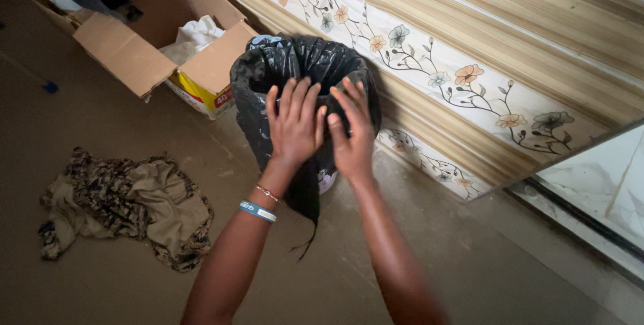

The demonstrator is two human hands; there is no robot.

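Bin (258, 130) sits on the floor (121, 285) against the tiled wall (469, 90), at about 12 o'clock from the person. Black liner bag (295, 60) is already draped over the rim and down the sides; looks mostly fitted, near edge not yet smoothed, a loose tail hanging at 6 o'clock. Bag is glossy, crinkled, thin. Left hand (293, 124) and right hand (352, 130) both flat with fingers spread, pressing the liner at the near rim, gripping nothing. Cardboard box (134, 50) at 10 o'clock, crumpled cloth (127, 204) at 8 o'clock.

Bare forearms — blue wristband (257, 211), thin bracelet (267, 193)
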